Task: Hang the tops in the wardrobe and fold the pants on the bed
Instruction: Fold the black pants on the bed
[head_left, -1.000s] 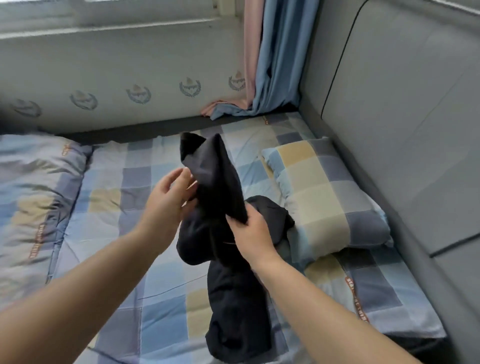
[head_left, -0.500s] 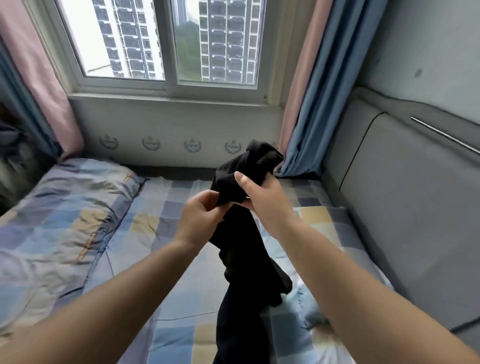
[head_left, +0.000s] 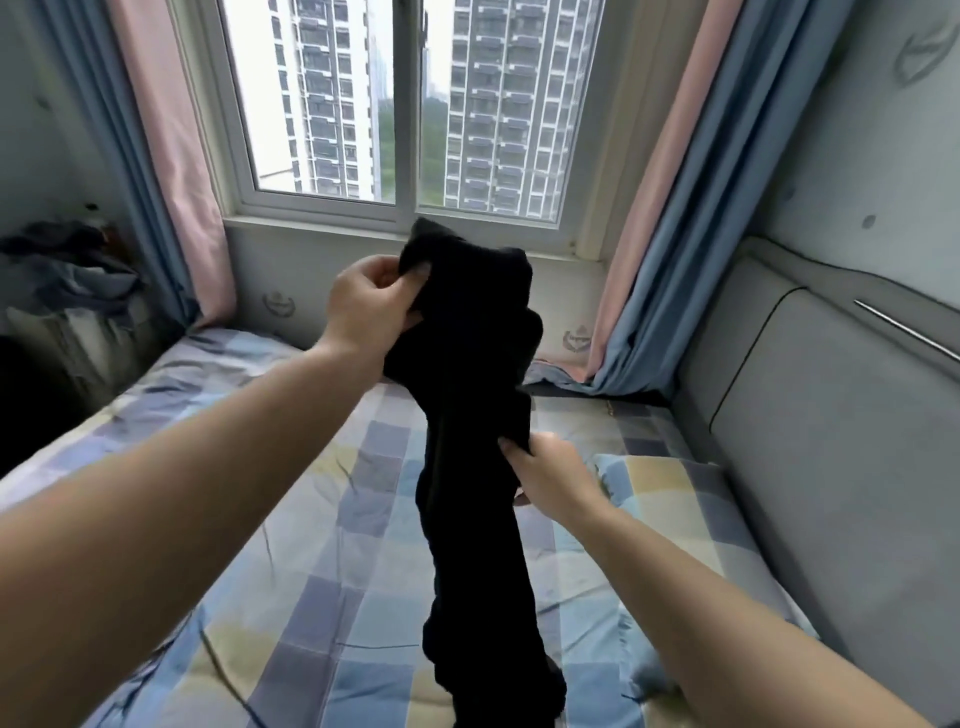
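Our left hand (head_left: 371, 306) is raised in front of the window (head_left: 410, 104), fingers and thumb pinched on the top edge of a black garment (head_left: 472, 415). Our right hand (head_left: 550, 475) sits lower and to the right, fingers curled into a fold of the same cloth about halfway down. Both hands are clamped on the fabric, none of it loose between them at the grip points.

The garment hangs in a bunched, twisted column from the upper hand, over the checked bed (head_left: 322, 597), running down out of view at the bottom edge; whether its lower end touches the sheet we cannot tell. It is too crumpled to say for certain whether it is a top or pants, though the long narrow drop suggests pants to us.

We judge it soft, limp and light: it sags wherever it is not held and will not keep any shape by itself. Holding it mid-body only keeps it bunched. We think the better hold is along one edge, a hand at each corner of the waistband or hem, so its own weight shakes it flat before laying it down.

A checked pillow (head_left: 670, 499) lies to the right by the grey padded headboard (head_left: 831, 426), and a rumpled quilt (head_left: 171, 384) sits far left.
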